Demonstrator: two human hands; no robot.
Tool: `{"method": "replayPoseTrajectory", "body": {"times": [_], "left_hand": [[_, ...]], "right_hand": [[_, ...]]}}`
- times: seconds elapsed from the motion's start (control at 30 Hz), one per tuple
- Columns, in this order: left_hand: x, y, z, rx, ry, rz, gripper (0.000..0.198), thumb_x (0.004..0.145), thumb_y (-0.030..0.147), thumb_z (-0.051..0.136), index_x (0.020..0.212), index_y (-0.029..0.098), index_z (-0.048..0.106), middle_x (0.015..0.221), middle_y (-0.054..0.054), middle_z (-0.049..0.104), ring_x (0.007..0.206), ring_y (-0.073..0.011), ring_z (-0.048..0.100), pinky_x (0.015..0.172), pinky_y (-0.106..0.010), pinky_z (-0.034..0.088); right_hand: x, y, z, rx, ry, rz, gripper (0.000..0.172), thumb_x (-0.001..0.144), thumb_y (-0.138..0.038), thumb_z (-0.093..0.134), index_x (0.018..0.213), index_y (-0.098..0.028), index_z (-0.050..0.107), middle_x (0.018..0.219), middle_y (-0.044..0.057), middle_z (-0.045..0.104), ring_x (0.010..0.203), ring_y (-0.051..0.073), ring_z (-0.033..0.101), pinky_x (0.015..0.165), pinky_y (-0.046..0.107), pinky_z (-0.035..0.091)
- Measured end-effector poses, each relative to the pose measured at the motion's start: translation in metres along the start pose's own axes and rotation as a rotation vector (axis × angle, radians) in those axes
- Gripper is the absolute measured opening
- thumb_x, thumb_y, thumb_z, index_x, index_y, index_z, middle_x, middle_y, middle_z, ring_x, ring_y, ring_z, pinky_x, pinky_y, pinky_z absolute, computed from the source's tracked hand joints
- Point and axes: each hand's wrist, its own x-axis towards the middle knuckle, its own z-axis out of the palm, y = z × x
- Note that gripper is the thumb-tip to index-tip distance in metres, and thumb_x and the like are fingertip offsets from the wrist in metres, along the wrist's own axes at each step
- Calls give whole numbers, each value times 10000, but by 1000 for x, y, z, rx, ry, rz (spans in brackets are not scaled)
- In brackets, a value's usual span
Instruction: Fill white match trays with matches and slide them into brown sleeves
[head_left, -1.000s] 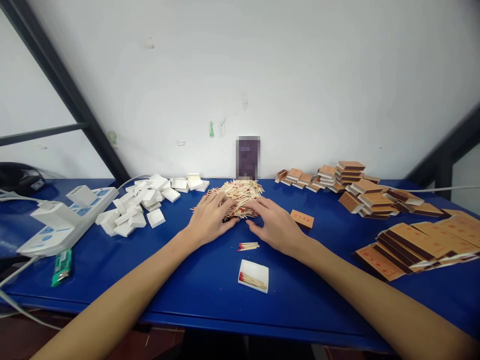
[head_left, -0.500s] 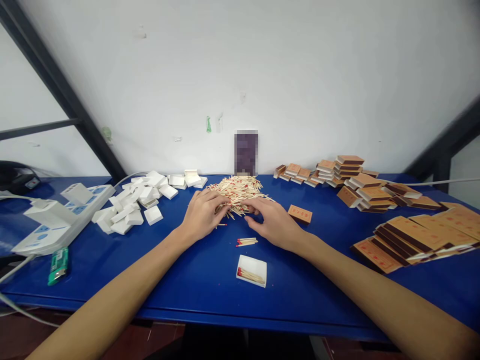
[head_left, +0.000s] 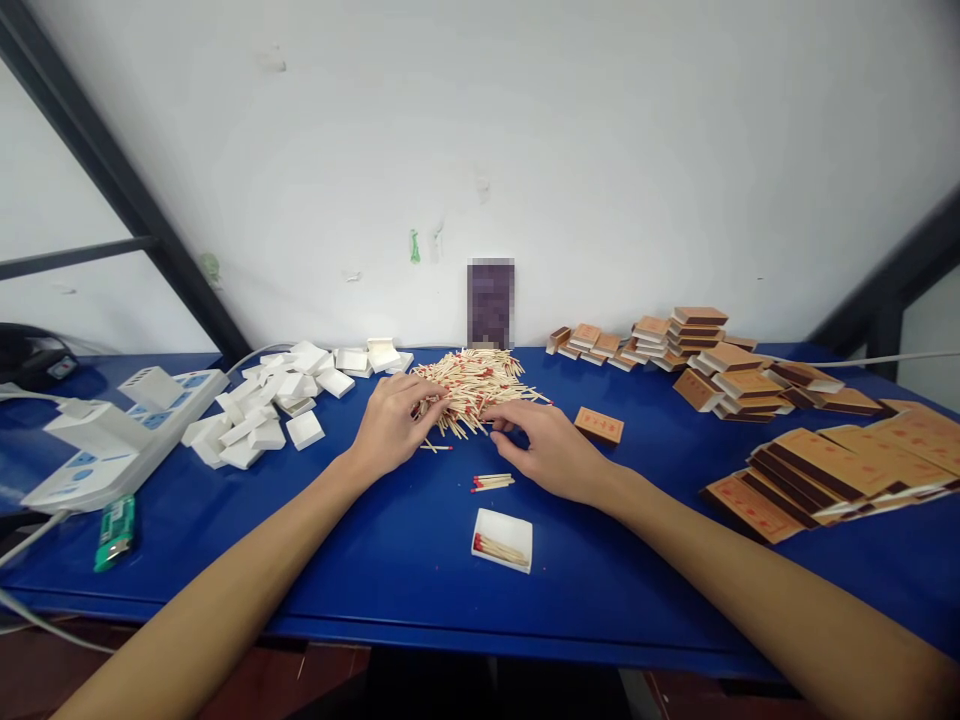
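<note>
Match pile (head_left: 480, 385), L hand (head_left: 390, 422) at pile's L edge, grip unclear, R hand (head_left: 553, 450) at R front, thumb/fingers apart, tray (head_left: 506, 525) w/ matches in front.

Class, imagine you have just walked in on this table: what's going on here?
A person has both bare hands at a heap of matches: the left hand at its left side, the right hand at its near right edge. Whether either grips any matches is hard to tell. Nearer the person, a few loose matches lie together, and a white tray holds some more. More trays are piled to the left; matchboxes are stacked to the right.
</note>
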Motion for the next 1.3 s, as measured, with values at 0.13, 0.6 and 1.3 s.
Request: {"method": "replayPoseTrajectory", "body": {"times": [0.13, 0.6, 1.3], "left_hand": [[-1, 4, -6, -80, 7, 1, 155, 931, 292, 578, 959, 189, 691, 934, -54, 721, 882, -184, 650, 825, -352, 491], [-4, 28, -9, -163, -166, 233, 127, 942, 231, 565, 966, 180, 678, 906, -41, 703, 846, -159, 623, 782, -318, 482], [-8, 25, -11, -239, -317, 196, 241, 977, 199, 494, 1187, 180, 611, 982, -68, 652, 894, -170, 606, 802, -325, 509]], "right_hand": [[-1, -3, -2, 54, 39, 16, 247, 861, -155, 526, 1065, -179, 662, 869, 41, 710, 762, 160, 636, 725, 314, 500], [-6, -14, -1, 341, 90, 9, 110, 828, -208, 657, 933, -198, 690, 843, 10, 725, 744, 137, 665, 731, 283, 551], [-9, -12, -20, 230, -123, 117, 89, 834, -198, 629, 821, -202, 717, 781, -5, 723, 688, 125, 642, 663, 256, 486]]}}
